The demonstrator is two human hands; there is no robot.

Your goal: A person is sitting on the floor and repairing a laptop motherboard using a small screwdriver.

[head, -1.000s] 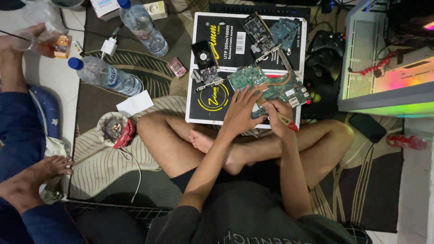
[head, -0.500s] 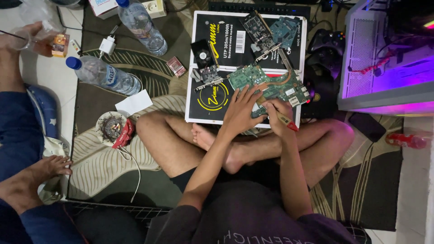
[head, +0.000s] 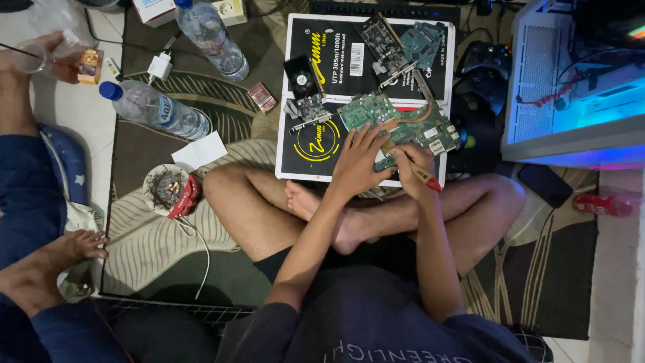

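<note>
A green circuit board [head: 403, 121] lies on a black and white cardboard box [head: 316, 144] in front of my crossed legs. My left hand [head: 359, 161] rests flat on the board's near edge, fingers spread, pressing it down. My right hand [head: 411, 168] grips a screwdriver with a red and wood-coloured handle [head: 424, 178], its tip down on the board. A small black fan [head: 299, 70] and two more circuit boards [head: 400, 40] sit further back on the box.
Two plastic water bottles [head: 158, 111] [head: 215, 37] lie on the patterned rug at left, beside a white charger [head: 160, 66] and an ashtray [head: 164, 188]. Another person's foot [head: 74, 245] and hand [head: 23, 57] are at far left. A lit computer case [head: 578, 81] stands right, game controller [head: 487, 64] beside it.
Both hands stay on the board with barely any shift. The glow from the computer case at right has changed from green and pink through purple to blue.
</note>
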